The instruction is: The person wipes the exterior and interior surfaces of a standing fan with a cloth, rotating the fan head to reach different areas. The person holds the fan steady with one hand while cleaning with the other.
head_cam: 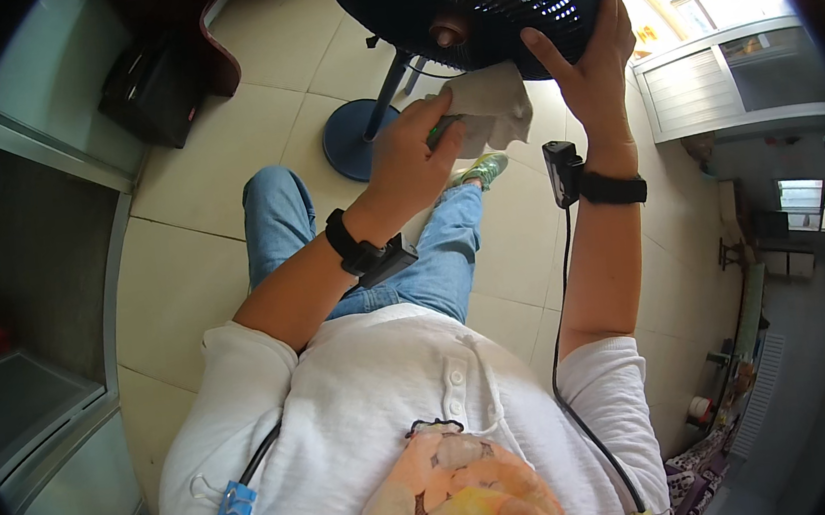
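A standing fan (399,25) with a dark round head is before me, at the top of the view. My left hand (412,148) pinches a pale grey cloth (490,98), whose upper part is at the lower edge of the fan's head. A small dark thing with a green light (437,132) shows between these fingers; what it is I cannot tell. My right hand (599,60) grips the right rim of the fan's head, thumb spread across its near side. The fan's pole (389,94) runs down to a round blue base (340,141).
Behind the fan to the left, a black box-like object (150,96) stands on the tiled floor (186,258). A glass-fronted cabinet (39,297) lines the left side. Black cables (568,271) run along both arms from wrist-strapped devices (563,174). A white-framed cabinet (689,89) stands at right.
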